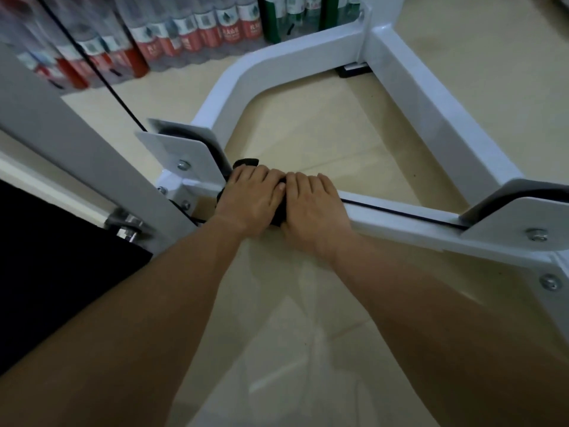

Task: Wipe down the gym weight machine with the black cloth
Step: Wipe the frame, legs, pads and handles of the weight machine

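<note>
While left hand [249,201] grips black cloth [278,214] on white frame bar [400,224], right hand [314,211] clasps bar alongside.

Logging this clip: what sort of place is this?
Probably a small gym or its storeroom: a white weight machine frame with a black cable stands on a tiled floor, and shrink-wrapped packs of bottled water sit behind it.

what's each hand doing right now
Left hand: fingers curled over the cloth on the bar, holding it.
Right hand: curled over the cloth's other end, holding it too.
</note>
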`<state>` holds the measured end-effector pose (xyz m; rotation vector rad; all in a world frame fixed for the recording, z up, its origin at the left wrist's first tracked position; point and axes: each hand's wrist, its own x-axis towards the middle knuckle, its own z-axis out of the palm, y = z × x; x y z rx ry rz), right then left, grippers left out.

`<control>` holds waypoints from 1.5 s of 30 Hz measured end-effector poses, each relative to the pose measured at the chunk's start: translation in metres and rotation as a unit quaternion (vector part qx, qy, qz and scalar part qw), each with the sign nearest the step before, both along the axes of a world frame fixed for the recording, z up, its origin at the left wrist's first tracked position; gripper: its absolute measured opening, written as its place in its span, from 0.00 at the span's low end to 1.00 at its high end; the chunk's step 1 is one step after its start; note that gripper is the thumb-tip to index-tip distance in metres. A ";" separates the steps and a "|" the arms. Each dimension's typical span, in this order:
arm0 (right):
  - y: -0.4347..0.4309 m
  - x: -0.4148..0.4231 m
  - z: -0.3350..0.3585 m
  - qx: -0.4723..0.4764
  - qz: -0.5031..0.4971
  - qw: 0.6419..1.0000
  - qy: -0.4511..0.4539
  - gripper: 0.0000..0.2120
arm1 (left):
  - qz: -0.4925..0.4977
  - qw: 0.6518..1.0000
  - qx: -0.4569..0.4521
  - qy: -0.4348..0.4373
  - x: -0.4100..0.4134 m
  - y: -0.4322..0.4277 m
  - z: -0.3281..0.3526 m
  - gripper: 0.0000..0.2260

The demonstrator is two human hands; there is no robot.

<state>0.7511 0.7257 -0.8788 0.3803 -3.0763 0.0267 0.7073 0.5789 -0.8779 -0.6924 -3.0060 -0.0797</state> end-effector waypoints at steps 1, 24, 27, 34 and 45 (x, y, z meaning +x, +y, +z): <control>-0.001 -0.001 -0.002 0.000 0.003 1.000 0.001 0.26 | 0.002 1.000 0.001 -0.001 0.000 0.000 0.000 0.25; 0.111 0.119 -0.005 0.041 -0.242 0.969 -0.029 0.32 | -0.089 0.991 0.082 -0.059 0.080 0.165 0.005 0.20; 0.112 0.119 0.017 0.014 -0.209 0.978 -0.012 0.26 | -0.078 0.986 0.126 -0.071 0.079 0.134 0.017 0.15; 0.071 0.156 0.057 -0.056 -0.154 0.987 0.000 0.07 | -0.004 0.970 0.233 -0.062 0.148 0.054 0.042 0.10; -0.048 0.371 0.149 -0.152 -0.176 0.968 -0.091 0.12 | 0.034 0.951 0.205 -0.228 0.385 -0.080 0.136 0.08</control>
